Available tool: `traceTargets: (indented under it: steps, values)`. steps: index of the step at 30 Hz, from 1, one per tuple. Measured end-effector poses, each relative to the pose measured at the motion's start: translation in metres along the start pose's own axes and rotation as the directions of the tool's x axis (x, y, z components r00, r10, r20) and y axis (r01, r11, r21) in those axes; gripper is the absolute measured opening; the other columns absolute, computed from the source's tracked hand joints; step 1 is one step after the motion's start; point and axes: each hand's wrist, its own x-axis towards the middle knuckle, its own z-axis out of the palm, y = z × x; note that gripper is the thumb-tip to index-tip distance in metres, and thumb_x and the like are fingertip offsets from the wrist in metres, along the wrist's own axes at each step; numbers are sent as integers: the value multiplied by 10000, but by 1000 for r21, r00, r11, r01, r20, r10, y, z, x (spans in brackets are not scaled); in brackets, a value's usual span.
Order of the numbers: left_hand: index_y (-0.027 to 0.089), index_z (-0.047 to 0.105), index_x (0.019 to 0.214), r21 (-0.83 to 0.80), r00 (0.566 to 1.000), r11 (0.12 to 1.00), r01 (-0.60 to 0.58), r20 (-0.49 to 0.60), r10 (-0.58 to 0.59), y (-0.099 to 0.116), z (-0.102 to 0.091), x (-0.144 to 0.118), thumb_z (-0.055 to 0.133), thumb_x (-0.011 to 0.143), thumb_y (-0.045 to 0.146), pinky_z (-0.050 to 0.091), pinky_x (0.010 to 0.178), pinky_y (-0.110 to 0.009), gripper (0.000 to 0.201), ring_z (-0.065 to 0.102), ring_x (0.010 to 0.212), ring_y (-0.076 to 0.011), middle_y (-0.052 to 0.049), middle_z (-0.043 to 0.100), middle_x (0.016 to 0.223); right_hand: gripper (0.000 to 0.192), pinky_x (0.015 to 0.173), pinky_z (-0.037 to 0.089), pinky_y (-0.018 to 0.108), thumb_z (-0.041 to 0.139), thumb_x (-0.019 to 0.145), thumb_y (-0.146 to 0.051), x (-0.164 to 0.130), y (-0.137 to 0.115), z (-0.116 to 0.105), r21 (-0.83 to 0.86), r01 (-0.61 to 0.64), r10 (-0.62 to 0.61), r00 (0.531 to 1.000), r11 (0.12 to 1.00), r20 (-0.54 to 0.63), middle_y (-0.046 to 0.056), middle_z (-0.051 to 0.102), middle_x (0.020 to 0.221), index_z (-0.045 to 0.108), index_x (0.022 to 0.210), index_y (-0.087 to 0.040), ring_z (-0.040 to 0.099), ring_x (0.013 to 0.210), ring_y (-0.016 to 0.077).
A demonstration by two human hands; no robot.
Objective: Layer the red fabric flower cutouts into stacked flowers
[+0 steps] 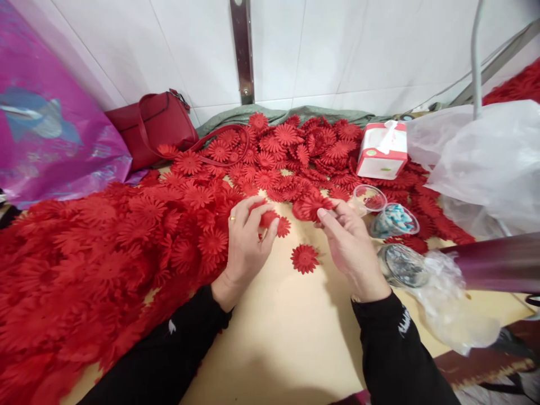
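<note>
My right hand pinches a stack of red artificial flower petal pieces between thumb and fingers, above the tabletop. My left hand, a ring on one finger, curls at the edge of the big heap. Between its thumb and fingers shows a red artificial flower piece, partly hidden by the hand. A single loose flower piece lies flat on the cream tabletop, between the two hands and a little nearer to me.
Heaped red flower pieces cover the left and back. Behind them sit a red handbag and a purple bag. On the right are a tissue box, clear cups, a lidded jar, a dark red cylinder and plastic bags.
</note>
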Motion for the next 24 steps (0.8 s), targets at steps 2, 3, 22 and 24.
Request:
traceTargets:
  steps: [2,3,22,24]
  values:
    - [237,695,1219,-130,1000,992,-2,13,3,8,-1,0,640,986,281,440,1128,-438,243,628,1240,-261,-103,704,1262,232,779,555,331,743,897,-448,-3,-1,8,115,-105,97,992,988,77,13,744,990,699,1043,-273,667,858,185]
    - [238,692,1227,-185,999,983,13,40,-6,10,-1,0,627,999,288,456,1109,-420,243,642,1224,-249,-96,715,1250,247,766,556,320,751,891,-455,-6,-1,12,143,-145,129,985,979,115,10,738,991,702,1053,-276,662,861,181]
    - [201,671,850,-486,962,830,272,137,-235,10,-1,-2,577,1026,439,497,788,-301,310,621,826,-168,-40,666,863,237,961,568,399,596,977,-145,-20,5,28,-436,422,-439,896,795,67,65,713,1102,772,1081,-264,681,1064,212]
    - [196,686,897,-552,934,755,355,249,-258,10,1,-4,610,1006,454,505,772,-287,290,627,796,-156,-31,693,865,324,1006,574,420,552,977,-92,-20,6,28,-490,519,-508,845,701,168,80,717,1147,766,1136,-275,690,1100,215]
